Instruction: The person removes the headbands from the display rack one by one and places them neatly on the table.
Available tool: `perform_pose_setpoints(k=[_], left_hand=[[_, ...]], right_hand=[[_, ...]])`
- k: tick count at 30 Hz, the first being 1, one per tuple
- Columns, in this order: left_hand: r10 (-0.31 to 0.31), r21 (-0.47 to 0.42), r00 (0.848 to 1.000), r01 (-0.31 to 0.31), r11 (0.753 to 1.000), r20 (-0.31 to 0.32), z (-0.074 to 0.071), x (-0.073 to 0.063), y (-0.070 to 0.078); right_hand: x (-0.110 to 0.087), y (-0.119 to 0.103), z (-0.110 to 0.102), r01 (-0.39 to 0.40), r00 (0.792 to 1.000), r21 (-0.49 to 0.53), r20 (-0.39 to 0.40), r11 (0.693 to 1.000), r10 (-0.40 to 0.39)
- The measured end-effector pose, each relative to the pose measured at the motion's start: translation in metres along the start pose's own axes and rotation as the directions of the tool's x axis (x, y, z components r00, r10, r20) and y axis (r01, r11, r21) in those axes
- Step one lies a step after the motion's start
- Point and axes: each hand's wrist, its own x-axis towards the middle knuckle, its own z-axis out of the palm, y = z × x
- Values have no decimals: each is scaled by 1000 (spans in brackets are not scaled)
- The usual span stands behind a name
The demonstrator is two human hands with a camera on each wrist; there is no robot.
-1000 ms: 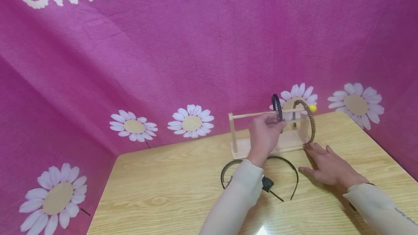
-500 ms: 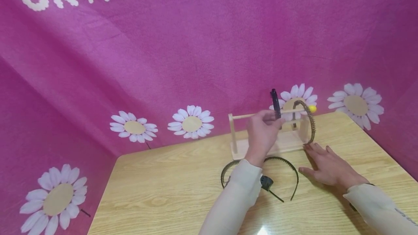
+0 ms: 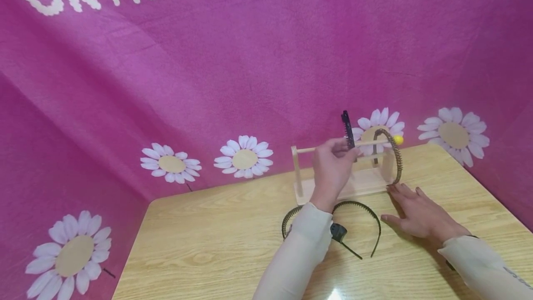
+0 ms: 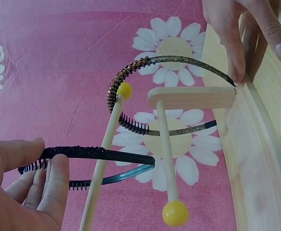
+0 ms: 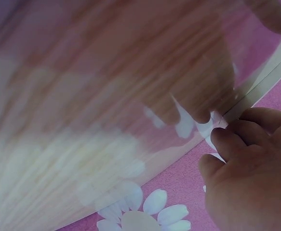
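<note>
My left hand [image 3: 333, 165] pinches a black toothed headband [image 4: 82, 152] between thumb and fingers, over the wooden rack. In the left wrist view its two ends lie on either side of the long rod [image 4: 104, 149] tipped with a yellow ball. A brown-gold beaded headband [image 3: 397, 154] hangs at the rack's right end. My right hand [image 3: 424, 216] lies flat on the table, fingertips at the rack's base [image 3: 366, 182]. On the table below, a dark toothed headband [image 3: 376, 230] is partly covered by my left forearm.
Beside the lying headband is a black piece with a thin stem [image 3: 339, 233]. The wood-grain table [image 3: 208, 244] meets a pink daisy-print cloth [image 3: 250, 82] at back and sides. The rack's second rod [image 4: 168, 154] also ends in a yellow ball.
My left hand has shifted slightly left along the rack, and the black headband in it has moved left and up, its top tilting left. My right hand has stayed in place.
</note>
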Motion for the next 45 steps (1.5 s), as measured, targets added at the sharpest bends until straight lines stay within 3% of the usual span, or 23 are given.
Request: perform_pose_setpoints(k=[8,23,45], left_hand=[[50,-14,999,-50,999,-3,-3,2,-1],[24,0,999,-24,1000,-22,-6,3,3],[43,-96,997,-48,994,-59,-14,-1,8]], right_hand=[[0,1,1,-2,1000,-5,0,1000,2],[1,1,1,8,1000,-16,-1,1000,-8],[1,1,1,2,1000,-15,11,1000,-2]])
